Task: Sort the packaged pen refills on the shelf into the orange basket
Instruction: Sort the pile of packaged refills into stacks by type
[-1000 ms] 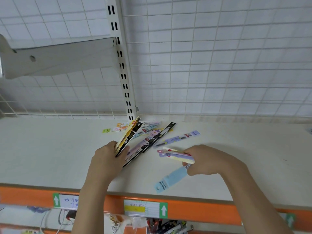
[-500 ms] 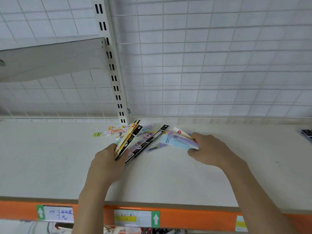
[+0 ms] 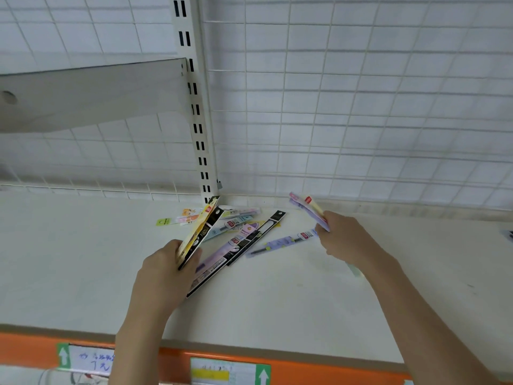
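Nearest: orange metal shelf-edge strip [image 3: 305, 365] w/ white paper price labels [image 3: 230, 373] carrying green arrows; behind it the flat white shelf board [image 3: 83, 273]; both forearms reach in over the edge. Left hand [image 3: 163, 273], back to camera, fingers curled round the lower end of a fan of yellow-and-black packaged pen refills [image 3: 200, 229], thumb pressed on top, packs tilted up toward the rear; black-edged and lilac packs [image 3: 236, 245] lie flat just beside and partly under it. Right hand [image 3: 347, 240], fingers curled, pinches a small bunch of lilac-and-yellow refill packs [image 3: 311, 209] angled up-left, off the board; a lilac pack w/ dark refill [image 3: 283, 241] lies flat just left of that hand. Further back: more pastel packs [image 3: 188, 218] scattered by the slotted white metal upright [image 3: 198, 129]; white wire-grid back panel [image 3: 361, 107]; white bracket arm [image 3: 91, 93] upper left. Orange basket not in view.
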The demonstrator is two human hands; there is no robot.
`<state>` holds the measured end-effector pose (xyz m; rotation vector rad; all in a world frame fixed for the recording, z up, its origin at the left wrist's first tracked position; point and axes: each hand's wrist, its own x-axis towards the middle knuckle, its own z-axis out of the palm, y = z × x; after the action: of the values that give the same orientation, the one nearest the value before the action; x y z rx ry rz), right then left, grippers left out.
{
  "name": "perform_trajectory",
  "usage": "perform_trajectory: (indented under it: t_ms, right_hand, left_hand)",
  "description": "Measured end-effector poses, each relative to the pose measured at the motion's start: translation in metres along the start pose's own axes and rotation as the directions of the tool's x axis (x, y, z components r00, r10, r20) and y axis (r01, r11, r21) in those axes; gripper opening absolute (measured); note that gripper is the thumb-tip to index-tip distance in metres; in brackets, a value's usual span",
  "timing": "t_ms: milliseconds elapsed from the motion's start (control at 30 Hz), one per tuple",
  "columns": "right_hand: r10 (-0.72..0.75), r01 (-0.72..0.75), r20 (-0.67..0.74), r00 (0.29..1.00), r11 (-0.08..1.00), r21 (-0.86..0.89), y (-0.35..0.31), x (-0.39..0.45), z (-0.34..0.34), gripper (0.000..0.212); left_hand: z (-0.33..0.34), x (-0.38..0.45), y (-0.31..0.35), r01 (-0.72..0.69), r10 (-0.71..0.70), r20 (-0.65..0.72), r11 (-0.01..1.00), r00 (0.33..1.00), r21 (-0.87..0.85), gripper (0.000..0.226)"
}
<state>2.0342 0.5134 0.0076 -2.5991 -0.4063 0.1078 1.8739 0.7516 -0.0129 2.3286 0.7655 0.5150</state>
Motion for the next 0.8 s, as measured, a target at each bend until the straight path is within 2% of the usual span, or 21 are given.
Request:
perform_trajectory:
  t_ms: [100,200,333,600,733,800]
  right_hand:
    - [-0.037,0.036,-0.018,0.999,0.997,-0.071,-0.012,0.006,0.012,0.012]
    - [-0.062,0.063,0.023,0.998,0.998,-0.018,-0.026,0.008,0.025,0.022]
    - [-0.001,0.001,0.127,0.992,1.000,0.005,-0.030,0.009,0.043,0.029]
    - [0.071,-0.061,0.128,0.989,0.995,-0.080,-0.027,0.008,0.043,0.039]
    - [0.060,-0.044,0.161,0.985,0.994,-0.101,-0.027,0.007,0.041,0.032]
    - [0.039,-0.023,0.170,0.985,0.995,-0.095,-0.025,0.008,0.038,0.016]
  left_hand:
    - [-0.003,0.000,-0.003,0.001,-0.002,-0.028,1.000,1.000,-0.016,0.034]
    - [-0.004,0.001,-0.004,-0.004,0.004,-0.044,1.000,0.999,-0.009,0.033]
    - [-0.005,0.002,-0.004,-0.013,0.013,-0.049,1.000,0.999,0.005,0.037]
    - [-0.003,0.005,0.003,-0.026,0.027,-0.014,1.000,1.000,0.017,0.036]
    - [-0.001,0.004,0.008,-0.053,0.050,0.071,0.997,0.996,0.047,0.046]
    - [0.000,0.004,0.010,-0.058,0.052,0.097,0.997,0.994,0.055,0.049]
